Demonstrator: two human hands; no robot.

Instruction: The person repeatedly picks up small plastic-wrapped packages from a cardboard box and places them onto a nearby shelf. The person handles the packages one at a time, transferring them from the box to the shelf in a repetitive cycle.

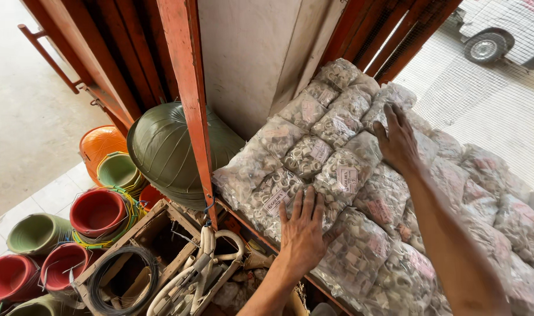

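Observation:
Many clear plastic bags (314,155) of small white rings lie stacked in rows on a shelf, each with a paper label. My left hand (302,229) lies flat with fingers spread on a bag at the stack's near edge. My right hand (397,140) reaches further in and presses flat on bags near the top right of the stack. Neither hand grips anything.
An orange metal post (192,105) stands left of the bags. Stacked green basins (164,149), red, green and orange plastic tubs (98,212), a wooden crate with a wire coil (122,275) and white hooks (204,257) sit below left. Wire mesh (483,99) is behind.

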